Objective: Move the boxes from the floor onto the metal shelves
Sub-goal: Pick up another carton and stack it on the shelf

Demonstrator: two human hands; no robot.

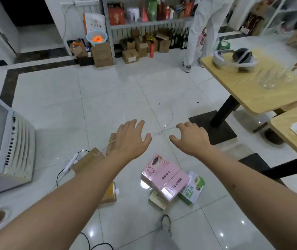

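Floor, near group: one pink box [165, 177], one green-and-white box [192, 189], two brown cardboard boxes [88, 159], one yellow box [108, 193]. Tables [243, 83]: two. Hands [131, 139]: two, empty.

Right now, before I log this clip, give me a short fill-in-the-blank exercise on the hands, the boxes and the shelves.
1. Both the left hand and the right hand are open and hold ____.
2. The pink box lies on the ____.
3. The box touching the pink box's right side is white and ____.
4. The metal shelves stand against the far ____.

Missing words: nothing; floor; green; wall
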